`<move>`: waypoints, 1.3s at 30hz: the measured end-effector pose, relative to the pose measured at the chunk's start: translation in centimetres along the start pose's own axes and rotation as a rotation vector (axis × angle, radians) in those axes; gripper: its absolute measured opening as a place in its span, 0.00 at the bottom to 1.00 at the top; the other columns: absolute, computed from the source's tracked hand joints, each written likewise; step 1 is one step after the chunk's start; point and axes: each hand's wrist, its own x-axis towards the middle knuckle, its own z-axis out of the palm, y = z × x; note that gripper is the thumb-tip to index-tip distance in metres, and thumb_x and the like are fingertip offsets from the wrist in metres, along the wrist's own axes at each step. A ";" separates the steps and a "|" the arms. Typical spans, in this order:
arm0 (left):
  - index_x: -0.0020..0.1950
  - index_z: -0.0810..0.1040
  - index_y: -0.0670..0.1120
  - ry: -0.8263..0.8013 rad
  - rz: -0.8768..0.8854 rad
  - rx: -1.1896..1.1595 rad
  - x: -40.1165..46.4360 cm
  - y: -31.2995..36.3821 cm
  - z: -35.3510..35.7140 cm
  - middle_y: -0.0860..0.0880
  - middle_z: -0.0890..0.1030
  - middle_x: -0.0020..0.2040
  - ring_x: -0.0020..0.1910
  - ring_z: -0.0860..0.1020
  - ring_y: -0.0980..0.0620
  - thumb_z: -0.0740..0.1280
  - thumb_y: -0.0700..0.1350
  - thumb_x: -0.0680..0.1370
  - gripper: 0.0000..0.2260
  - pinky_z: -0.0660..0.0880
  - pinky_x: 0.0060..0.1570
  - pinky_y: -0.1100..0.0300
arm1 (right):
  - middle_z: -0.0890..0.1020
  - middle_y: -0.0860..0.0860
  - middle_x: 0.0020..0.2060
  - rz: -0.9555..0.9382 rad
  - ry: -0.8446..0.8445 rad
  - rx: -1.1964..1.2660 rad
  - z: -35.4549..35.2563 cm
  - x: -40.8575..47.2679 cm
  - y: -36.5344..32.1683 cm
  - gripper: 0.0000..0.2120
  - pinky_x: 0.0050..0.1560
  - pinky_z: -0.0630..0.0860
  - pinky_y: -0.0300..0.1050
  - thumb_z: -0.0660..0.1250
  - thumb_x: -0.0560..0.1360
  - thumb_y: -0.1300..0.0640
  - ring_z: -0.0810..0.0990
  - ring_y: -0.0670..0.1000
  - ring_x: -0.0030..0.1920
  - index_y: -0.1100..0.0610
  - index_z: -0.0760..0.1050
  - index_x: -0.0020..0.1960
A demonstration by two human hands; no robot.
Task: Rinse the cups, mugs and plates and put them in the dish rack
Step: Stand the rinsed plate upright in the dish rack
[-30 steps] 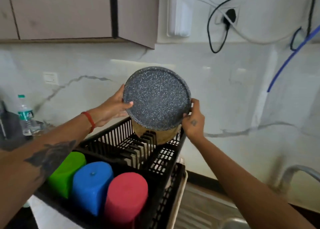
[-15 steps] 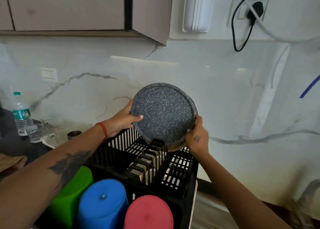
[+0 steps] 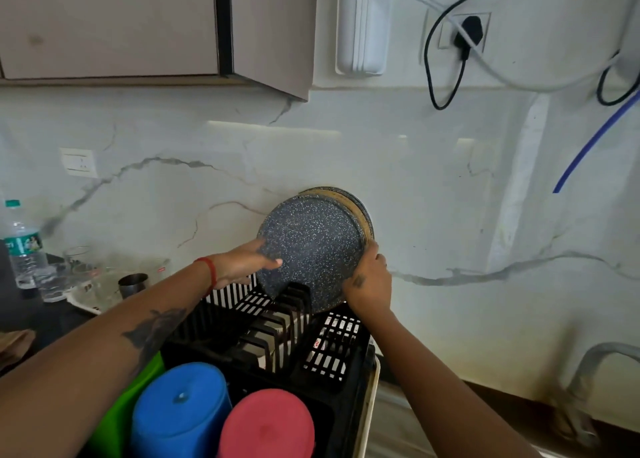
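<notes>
A dark speckled plate (image 3: pixel 311 246) stands on edge among the far slots of the black dish rack (image 3: pixel 332 360). My left hand (image 3: pixel 242 265) grips its left rim, thumb across the face. My right hand (image 3: pixel 369 281) grips its lower right rim. Just behind it stands a tan-rimmed plate (image 3: pixel 362 210), leaning toward the wall. Three cups sit upside down at the rack's near end: green (image 3: pixel 138 388), blue (image 3: pixel 180 409) and red (image 3: pixel 266 426).
A marble wall rises close behind the rack. To the left are a water bottle (image 3: pixel 22 243), glasses (image 3: pixel 78 260) and a steel cup (image 3: pixel 133 284) on a tray. A tap (image 3: pixel 595 357) and the sink lie to the right. A cabinet hangs overhead.
Both hands have lowered the speckled plate into the rack's slots, in front of the tan-rimmed plate. The camera has tilted down and moved closer.
</notes>
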 end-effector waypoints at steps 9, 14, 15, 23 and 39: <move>0.78 0.53 0.51 -0.119 0.183 0.392 -4.0 5.5 4.8 0.44 0.62 0.76 0.73 0.64 0.46 0.64 0.51 0.80 0.30 0.66 0.65 0.55 | 0.70 0.58 0.65 -0.181 0.060 0.221 -3.5 -2.0 3.1 0.28 0.64 0.67 0.50 0.69 0.74 0.59 0.70 0.57 0.65 0.58 0.64 0.72; 0.76 0.62 0.52 -0.140 0.340 0.531 -7.2 9.0 9.9 0.46 0.68 0.73 0.71 0.68 0.49 0.65 0.51 0.79 0.26 0.63 0.69 0.57 | 0.76 0.54 0.60 -0.242 0.135 0.265 -8.3 -5.6 9.2 0.20 0.51 0.78 0.49 0.70 0.74 0.57 0.78 0.49 0.52 0.54 0.73 0.65; 0.75 0.63 0.51 -0.139 0.375 0.563 -7.8 9.7 11.5 0.48 0.69 0.72 0.69 0.70 0.49 0.65 0.51 0.80 0.25 0.65 0.68 0.58 | 0.76 0.53 0.59 -0.259 0.143 0.257 -9.4 -6.8 10.9 0.18 0.48 0.78 0.45 0.70 0.75 0.56 0.78 0.48 0.51 0.53 0.74 0.63; 0.73 0.68 0.53 -0.203 0.524 0.727 -12.4 8.8 26.3 0.51 0.73 0.70 0.65 0.73 0.52 0.63 0.52 0.80 0.21 0.66 0.58 0.65 | 0.78 0.47 0.51 -0.119 0.167 0.236 -15.6 -18.9 25.6 0.13 0.49 0.73 0.37 0.71 0.73 0.60 0.79 0.47 0.49 0.48 0.77 0.55; 0.79 0.41 0.53 -0.505 0.006 0.836 -19.9 -8.5 58.3 0.46 0.41 0.79 0.77 0.47 0.40 0.60 0.54 0.81 0.34 0.54 0.73 0.42 | 0.48 0.55 0.77 0.540 -0.686 -0.346 -17.5 -34.8 48.1 0.43 0.73 0.54 0.44 0.67 0.75 0.43 0.50 0.56 0.76 0.56 0.44 0.78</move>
